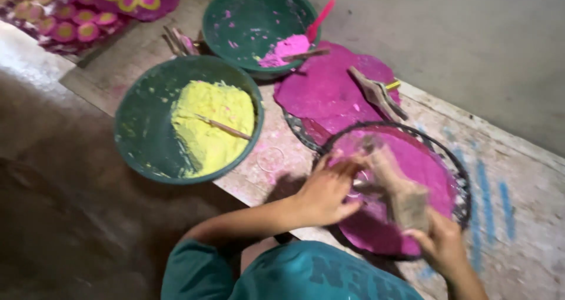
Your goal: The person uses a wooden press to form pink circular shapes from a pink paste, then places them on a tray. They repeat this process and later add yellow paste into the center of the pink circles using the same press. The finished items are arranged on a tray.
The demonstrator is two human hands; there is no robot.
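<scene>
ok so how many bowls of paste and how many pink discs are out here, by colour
green bowl with yellow paste: 1
green bowl with pink paste: 1
pink discs: 2, one under the left hand and right hand, one behind
total: 4

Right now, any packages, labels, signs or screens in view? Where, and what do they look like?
No packages, labels, signs or screens.
Only print: dark block lettering on the teal shirt, bottom centre, partly cut off.
Blue painted strokes on the board at right: plain stripes, not a sign.
</scene>
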